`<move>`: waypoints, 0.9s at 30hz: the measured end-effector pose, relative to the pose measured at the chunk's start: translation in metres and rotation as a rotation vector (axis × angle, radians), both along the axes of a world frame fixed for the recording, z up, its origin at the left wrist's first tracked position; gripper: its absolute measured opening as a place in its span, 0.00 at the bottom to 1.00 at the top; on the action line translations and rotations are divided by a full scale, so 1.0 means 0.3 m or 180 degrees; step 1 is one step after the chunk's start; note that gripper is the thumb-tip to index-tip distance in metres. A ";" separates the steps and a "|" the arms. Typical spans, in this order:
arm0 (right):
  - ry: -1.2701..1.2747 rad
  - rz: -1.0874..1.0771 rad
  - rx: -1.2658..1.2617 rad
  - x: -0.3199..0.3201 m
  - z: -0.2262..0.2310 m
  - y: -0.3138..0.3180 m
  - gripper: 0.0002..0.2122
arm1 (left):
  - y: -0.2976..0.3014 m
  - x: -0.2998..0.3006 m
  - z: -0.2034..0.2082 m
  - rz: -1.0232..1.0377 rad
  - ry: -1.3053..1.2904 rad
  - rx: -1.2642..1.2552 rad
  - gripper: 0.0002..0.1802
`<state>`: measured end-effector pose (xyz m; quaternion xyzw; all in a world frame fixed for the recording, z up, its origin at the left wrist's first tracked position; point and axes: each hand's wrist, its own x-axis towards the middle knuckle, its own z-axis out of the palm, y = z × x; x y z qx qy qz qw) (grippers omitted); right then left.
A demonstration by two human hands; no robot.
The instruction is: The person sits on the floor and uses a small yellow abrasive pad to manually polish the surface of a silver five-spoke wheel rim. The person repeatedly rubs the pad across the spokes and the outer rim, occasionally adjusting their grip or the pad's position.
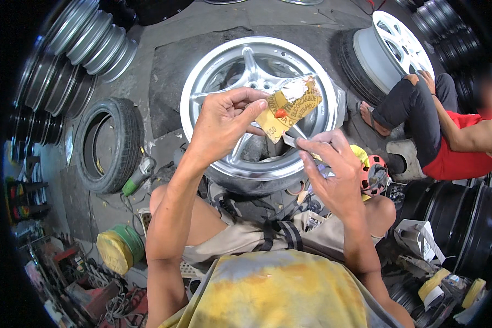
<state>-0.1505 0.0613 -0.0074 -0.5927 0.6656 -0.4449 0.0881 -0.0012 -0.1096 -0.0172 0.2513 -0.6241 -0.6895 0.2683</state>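
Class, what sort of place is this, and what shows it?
Probably a wheel workshop: a silver rim in front, a loose tyre on the floor, and stacked rims at left.

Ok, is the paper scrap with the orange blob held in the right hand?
No, the left hand holds the paper scrap, while the right hand holds a metal-bladed tool.

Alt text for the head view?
Left hand holds tan paper with white and orange-red patches, right hand a metal-bladed tool close by, above a silver wheel rim. Person in red sits at right; loose tire at left.
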 end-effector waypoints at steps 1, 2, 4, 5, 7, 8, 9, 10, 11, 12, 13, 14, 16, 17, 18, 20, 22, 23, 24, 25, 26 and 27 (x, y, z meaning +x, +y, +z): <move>0.0040 -0.0027 -0.0017 -0.007 0.002 0.001 0.11 | 0.000 0.001 -0.001 -0.0006 0.0003 0.0013 0.13; 0.0080 -0.0054 -0.0035 -0.011 0.003 0.001 0.11 | -0.003 0.002 -0.002 -0.0013 0.0007 0.0026 0.13; 0.0008 -0.0004 -0.0009 0.000 0.002 -0.006 0.11 | -0.004 0.003 -0.003 -0.0018 0.0005 0.0063 0.13; -0.0028 0.0020 -0.0004 0.004 0.002 -0.009 0.11 | -0.004 0.003 -0.004 -0.0017 -0.0001 0.0088 0.13; 0.0040 0.0030 0.0004 -0.005 0.005 0.001 0.11 | -0.005 0.004 -0.007 -0.0015 0.0007 0.0114 0.13; 0.0071 0.0040 0.0013 -0.007 0.004 0.003 0.11 | -0.006 0.004 -0.009 -0.0015 0.0021 0.0116 0.13; 0.0058 0.0022 -0.0002 -0.008 0.005 -0.002 0.11 | -0.007 0.005 -0.011 -0.0015 0.0034 0.0118 0.13; 0.0052 -0.0009 -0.0015 -0.009 0.008 -0.006 0.11 | -0.006 0.004 -0.011 -0.0020 0.0031 0.0117 0.13; 0.0047 -0.0040 -0.0029 -0.009 0.010 -0.007 0.11 | -0.005 0.004 -0.011 -0.0024 0.0027 0.0116 0.13; 0.0004 -0.0022 -0.0001 -0.006 0.008 -0.003 0.11 | -0.004 0.004 -0.011 -0.0029 0.0023 0.0114 0.13; -0.0043 0.0001 0.0016 -0.001 0.004 -0.002 0.11 | -0.005 0.002 -0.011 -0.0034 0.0013 0.0118 0.13; -0.0090 0.0024 0.0032 0.001 0.002 -0.002 0.11 | -0.007 0.000 -0.011 -0.0038 0.0003 0.0121 0.13; -0.0049 -0.0051 0.0035 -0.011 0.005 0.002 0.11 | -0.009 -0.001 -0.012 -0.0045 0.0003 0.0136 0.13; -0.0029 -0.0087 0.0041 -0.016 0.005 0.003 0.11 | -0.011 0.000 -0.013 -0.0049 0.0012 0.0148 0.14; -0.0058 -0.0068 0.0034 -0.013 0.001 0.001 0.11 | -0.011 0.001 -0.014 -0.0053 0.0022 0.0159 0.14; -0.0110 -0.0042 -0.0008 -0.003 -0.003 -0.008 0.10 | -0.011 0.002 -0.007 -0.0058 -0.0019 0.0158 0.14; -0.0143 -0.0040 0.0007 -0.006 0.004 -0.003 0.10 | -0.012 0.003 -0.003 -0.0050 -0.0043 0.0155 0.14; -0.0160 -0.0035 0.0018 -0.009 0.008 0.000 0.10 | -0.012 0.004 -0.003 -0.0039 -0.0046 0.0152 0.14; -0.0145 -0.0085 0.0017 -0.019 0.007 -0.001 0.10 | -0.013 0.005 -0.002 -0.0028 -0.0048 0.0149 0.14; -0.0176 -0.0065 0.0016 -0.017 0.006 -0.002 0.10 | -0.012 0.004 -0.001 -0.0048 -0.0055 0.0166 0.14; -0.0206 -0.0045 0.0015 -0.011 0.005 -0.005 0.10 | -0.012 0.005 0.000 -0.0067 -0.0061 0.0183 0.14; -0.0236 -0.0024 0.0013 -0.008 0.005 -0.005 0.10 | -0.011 0.004 0.001 -0.0087 -0.0067 0.0199 0.14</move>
